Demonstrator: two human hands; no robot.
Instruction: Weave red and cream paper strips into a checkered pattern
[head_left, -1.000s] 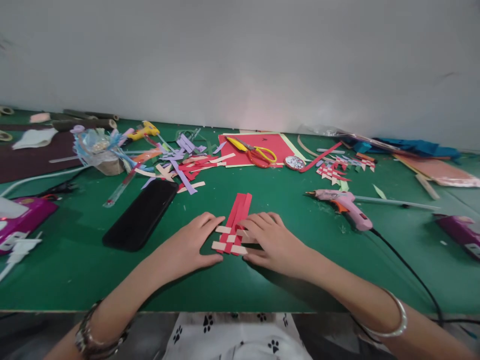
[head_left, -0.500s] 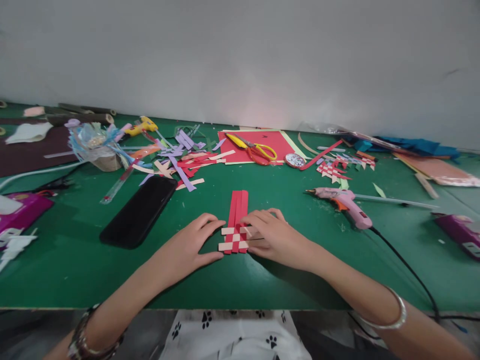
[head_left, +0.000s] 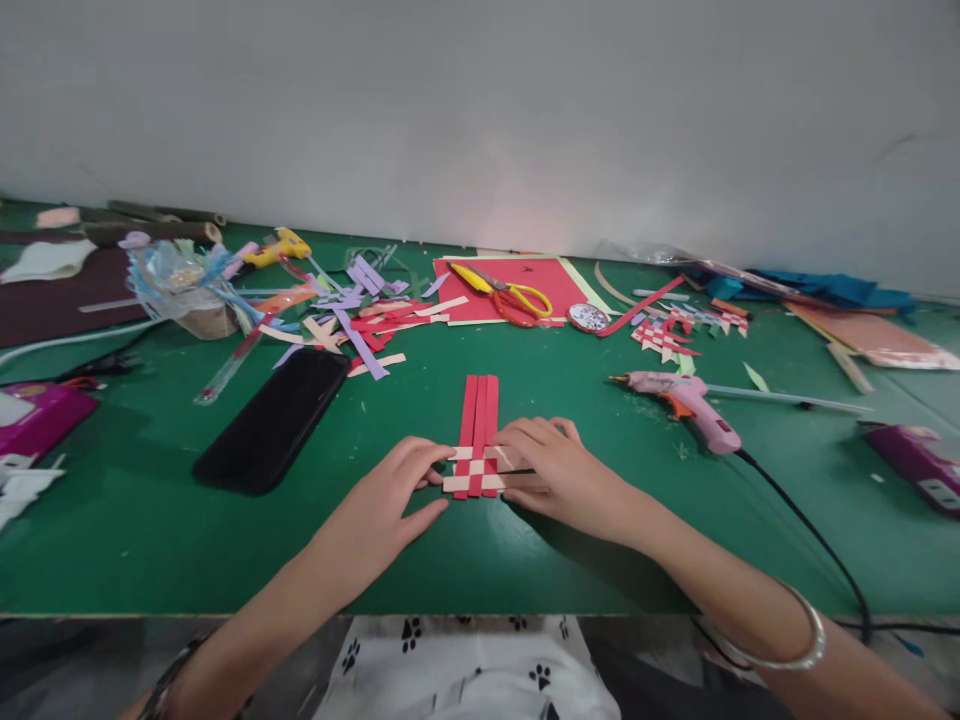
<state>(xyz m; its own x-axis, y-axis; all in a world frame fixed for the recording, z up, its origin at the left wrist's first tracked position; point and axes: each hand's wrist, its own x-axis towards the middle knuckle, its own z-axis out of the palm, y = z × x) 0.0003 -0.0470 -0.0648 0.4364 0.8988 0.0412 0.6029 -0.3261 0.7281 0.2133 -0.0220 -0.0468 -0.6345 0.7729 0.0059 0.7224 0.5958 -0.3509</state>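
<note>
A small weave of red upright paper strips and cream cross strips (head_left: 478,440) lies flat on the green table (head_left: 525,560) in front of me. My left hand (head_left: 390,503) rests at its left edge, fingers stretched out and fingertips touching the cream strip ends. My right hand (head_left: 551,475) lies over the weave's right side, fingers spread and pressing the strips down. Neither hand has lifted anything.
A black phone (head_left: 274,420) lies to the left, with a pile of loose coloured strips (head_left: 360,325) behind it. Scissors (head_left: 506,293) sit on red paper. A pink glue gun (head_left: 690,405) with its cord lies to the right. Purple boxes sit at both table ends.
The weave has been turned from a slant to stand straight, and both hands have closed in on its lower end. The view has shifted slightly.
</note>
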